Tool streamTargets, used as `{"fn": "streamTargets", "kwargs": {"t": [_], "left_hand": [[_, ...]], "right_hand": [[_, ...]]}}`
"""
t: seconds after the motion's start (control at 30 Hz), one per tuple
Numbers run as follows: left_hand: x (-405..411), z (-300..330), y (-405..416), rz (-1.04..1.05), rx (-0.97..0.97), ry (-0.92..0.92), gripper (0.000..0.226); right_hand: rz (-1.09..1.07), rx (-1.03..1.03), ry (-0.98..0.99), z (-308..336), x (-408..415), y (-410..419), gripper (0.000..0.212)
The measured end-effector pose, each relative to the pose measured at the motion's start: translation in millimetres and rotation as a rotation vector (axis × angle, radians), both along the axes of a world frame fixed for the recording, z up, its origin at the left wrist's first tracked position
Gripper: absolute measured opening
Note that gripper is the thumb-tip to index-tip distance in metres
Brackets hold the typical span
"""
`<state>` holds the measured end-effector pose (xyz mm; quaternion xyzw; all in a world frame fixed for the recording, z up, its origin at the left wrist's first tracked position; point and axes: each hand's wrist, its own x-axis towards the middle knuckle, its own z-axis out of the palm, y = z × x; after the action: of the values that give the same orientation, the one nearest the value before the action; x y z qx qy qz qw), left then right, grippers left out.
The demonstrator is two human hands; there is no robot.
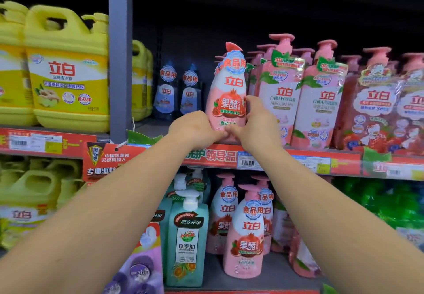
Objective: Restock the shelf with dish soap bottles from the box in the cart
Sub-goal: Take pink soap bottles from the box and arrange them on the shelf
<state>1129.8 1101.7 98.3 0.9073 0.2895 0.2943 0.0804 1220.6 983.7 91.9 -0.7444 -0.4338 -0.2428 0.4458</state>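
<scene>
Both hands hold a pink bottle (226, 96) upright at the front edge of the shelf (298, 156). The left hand (195, 129) grips its lower left side; the right hand (257, 121) wraps its right side, thumb on the label. Pink pump bottles (298, 100) stand just beside it on the right, two dark bottles (176, 94) further back on the left, and yellow jugs (66, 73) beyond the post (120, 52).

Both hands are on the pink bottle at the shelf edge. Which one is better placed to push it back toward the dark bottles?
Probably the right hand: it wraps the pink bottle's side higher up, thumb on the label. The left hand only holds its base, nearer the dark bottles.
</scene>
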Motion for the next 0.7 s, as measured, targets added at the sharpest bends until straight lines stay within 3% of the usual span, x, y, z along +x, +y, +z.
{"fn": "streamTargets", "kwargs": {"t": [0.5, 0.7], "left_hand": [[-1, -4, -1, 0.008, -0.014, 0.002, 0.051], [-50, -24, -4, 0.075, 0.235, -0.494, 0.043]], "right_hand": [[-0.004, -0.014, -0.017, -11, 1, -1, 0.068], [0.147, 0.025, -0.213, -13, -44, 20, 0.047]]}}
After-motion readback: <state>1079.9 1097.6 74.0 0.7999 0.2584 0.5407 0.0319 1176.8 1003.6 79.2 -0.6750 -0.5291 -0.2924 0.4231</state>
